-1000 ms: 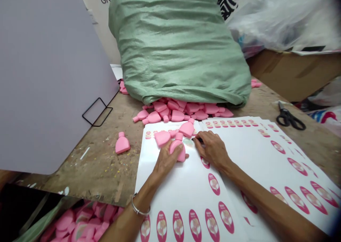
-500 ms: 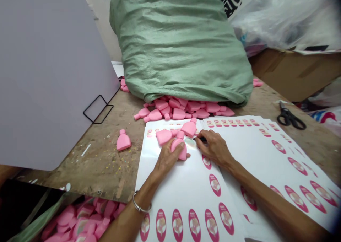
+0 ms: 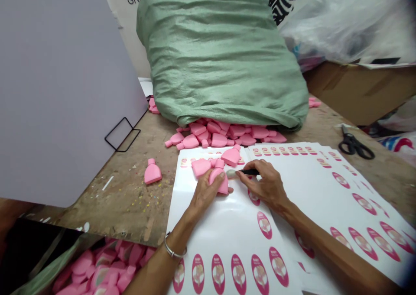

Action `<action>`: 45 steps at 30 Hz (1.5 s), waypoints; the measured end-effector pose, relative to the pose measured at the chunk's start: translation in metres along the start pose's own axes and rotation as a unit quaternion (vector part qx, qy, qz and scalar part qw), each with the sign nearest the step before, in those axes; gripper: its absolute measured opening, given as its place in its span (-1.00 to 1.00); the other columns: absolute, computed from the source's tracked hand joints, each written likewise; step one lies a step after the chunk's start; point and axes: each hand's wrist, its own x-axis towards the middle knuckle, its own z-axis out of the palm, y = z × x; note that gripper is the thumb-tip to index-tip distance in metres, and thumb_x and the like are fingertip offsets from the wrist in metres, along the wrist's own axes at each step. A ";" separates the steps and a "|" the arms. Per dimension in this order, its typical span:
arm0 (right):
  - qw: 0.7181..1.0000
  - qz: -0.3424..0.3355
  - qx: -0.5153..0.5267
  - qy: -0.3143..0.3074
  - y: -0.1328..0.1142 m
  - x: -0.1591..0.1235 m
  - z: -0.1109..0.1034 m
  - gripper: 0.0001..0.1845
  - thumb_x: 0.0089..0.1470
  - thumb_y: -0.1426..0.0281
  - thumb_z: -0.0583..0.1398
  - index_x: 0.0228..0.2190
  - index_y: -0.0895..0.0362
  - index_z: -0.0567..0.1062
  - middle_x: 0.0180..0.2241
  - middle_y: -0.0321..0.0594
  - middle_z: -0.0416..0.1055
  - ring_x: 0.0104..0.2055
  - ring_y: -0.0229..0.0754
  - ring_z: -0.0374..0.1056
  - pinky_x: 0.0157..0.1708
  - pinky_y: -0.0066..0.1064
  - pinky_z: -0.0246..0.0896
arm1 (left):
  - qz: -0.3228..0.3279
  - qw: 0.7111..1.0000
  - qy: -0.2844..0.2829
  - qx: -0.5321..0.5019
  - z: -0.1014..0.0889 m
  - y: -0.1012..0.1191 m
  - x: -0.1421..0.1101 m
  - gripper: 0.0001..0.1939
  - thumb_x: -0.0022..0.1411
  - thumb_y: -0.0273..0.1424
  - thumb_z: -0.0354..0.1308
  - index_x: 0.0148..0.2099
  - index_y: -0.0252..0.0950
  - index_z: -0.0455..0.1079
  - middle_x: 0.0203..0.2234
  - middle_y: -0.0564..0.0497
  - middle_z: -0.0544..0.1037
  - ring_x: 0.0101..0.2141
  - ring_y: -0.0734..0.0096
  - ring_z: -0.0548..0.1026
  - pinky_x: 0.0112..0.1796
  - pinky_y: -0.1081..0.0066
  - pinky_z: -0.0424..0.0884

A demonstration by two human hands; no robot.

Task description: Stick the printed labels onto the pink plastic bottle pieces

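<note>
pink bottle [image 3: 218,181] cupped in my left hand [image 3: 204,194], on a white label sheet [image 3: 208,225]; at 3 o'clock my right hand [image 3: 264,184] pinches a black tool [image 3: 250,172].

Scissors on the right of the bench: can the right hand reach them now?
Probably yes. Only flat label sheets lie between the right hand and the black-handled scissors on the bench, so nothing tall blocks it, though it would first have to release the dark pen-like tool it pinches.
</note>
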 end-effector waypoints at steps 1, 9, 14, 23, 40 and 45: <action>0.998 0.046 0.043 0.011 -0.004 0.001 -0.004 -0.77 0.03 0.19 0.20 -0.48 0.08 0.34 -0.53 -0.28 0.36 -0.47 -0.21 0.25 -0.39 -0.35 0.14 | 0.000 1.000 0.001 -0.005 0.000 0.001 0.000 -0.50 0.07 -0.07 0.22 -0.10 -0.36 0.34 -0.36 -0.09 0.51 -0.44 0.25 0.59 -0.36 0.31 0.51; 0.951 0.196 0.229 -0.063 -0.047 0.004 -0.021 -0.63 -0.01 0.10 0.21 -0.29 0.12 0.54 -0.55 -0.31 0.38 -0.54 -0.29 0.20 -0.55 -0.43 0.11 | -0.008 0.984 -0.030 -0.173 0.007 0.018 -0.019 -0.45 0.23 0.00 -0.03 -0.10 -0.42 0.41 -0.40 -0.13 0.54 -0.45 0.28 0.55 -0.37 0.25 0.54; 0.937 0.196 0.278 -0.082 -0.062 -0.002 -0.013 -0.63 -0.03 0.12 0.24 -0.26 0.11 0.59 -0.26 -0.17 0.55 -0.24 -0.07 0.41 -0.25 -0.29 0.32 | -0.021 0.974 -0.027 -0.224 0.004 0.022 -0.028 -0.43 0.30 -0.03 -0.13 -0.08 -0.44 0.42 -0.40 -0.17 0.58 -0.41 0.22 0.57 -0.32 0.20 0.54; 0.942 0.199 0.259 -0.079 -0.071 -0.006 -0.013 -0.66 -0.02 0.14 0.25 -0.30 0.13 0.60 -0.37 -0.20 0.55 -0.36 -0.14 0.41 -0.34 -0.34 0.34 | -0.021 0.969 -0.033 -0.243 0.002 0.023 -0.033 -0.45 0.29 -0.04 -0.10 -0.08 -0.43 0.42 -0.30 -0.19 0.59 -0.34 0.19 0.58 -0.26 0.17 0.53; 0.926 0.194 0.235 -0.223 -0.048 0.008 -0.007 -0.33 -0.11 -0.02 0.25 -0.03 0.10 0.42 -0.19 -0.13 0.47 -0.24 -0.09 0.43 -0.37 -0.34 0.32 | -0.014 0.984 -0.147 -0.098 -0.013 0.033 -0.077 -0.61 0.11 -0.40 0.23 0.00 -0.33 0.31 -0.23 -0.12 0.51 -0.25 0.25 0.52 -0.16 0.17 0.45; 0.971 0.199 0.038 -0.125 -0.012 0.029 0.001 -0.31 -0.14 -0.09 0.21 -0.07 0.12 0.40 -0.18 -0.07 0.47 -0.16 0.02 0.40 -0.28 -0.26 0.27 | 0.001 0.988 0.060 0.145 -0.080 0.027 -0.099 -0.67 0.09 -0.30 0.20 -0.07 -0.23 0.37 -0.25 -0.05 0.56 -0.25 0.18 0.52 -0.24 0.30 0.42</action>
